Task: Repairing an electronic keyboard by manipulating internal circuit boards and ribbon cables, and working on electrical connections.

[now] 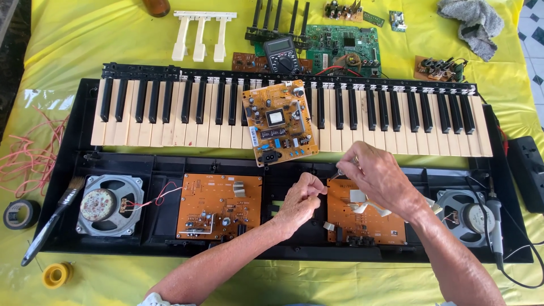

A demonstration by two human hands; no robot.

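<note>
Head view: left hand (299, 199) pinched shut and right hand (378, 177) gripping a slim metal tool (339, 171) meet over the right orange circuit board (362, 218) inside the opened keyboard casing (164, 170), indicating fine board work in progress demanding steady tip placement.

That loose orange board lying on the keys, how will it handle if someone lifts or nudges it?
The orange circuit board looks stiff, so it should lift flat without flexing. The transformer and capacitors on top probably make it heavy for its size and a bit top-weighted. Lying askew across the uneven keyboard keys, it may rock or slide if nudged.
</note>
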